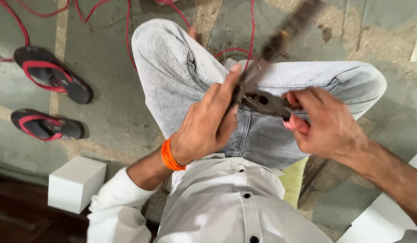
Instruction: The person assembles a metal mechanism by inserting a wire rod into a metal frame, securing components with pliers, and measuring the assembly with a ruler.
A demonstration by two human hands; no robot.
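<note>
Both hands (262, 119) on dark pliers (264, 103)

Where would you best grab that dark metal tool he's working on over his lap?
Probably at the near end of the tool, where both hands already meet. The left hand clasps it from the left, the right hand pinches it from the right. The far end juts up and away, blurred, so a grip from the sides near the lap looks steadier.

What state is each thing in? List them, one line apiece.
Left hand: closed on the tool.
Right hand: closed on the tool's handle end.
Tool: dark, held over the lap, far end blurred.
Sandals: off, lying apart on the floor.
Red cable: loose on the floor.
</note>
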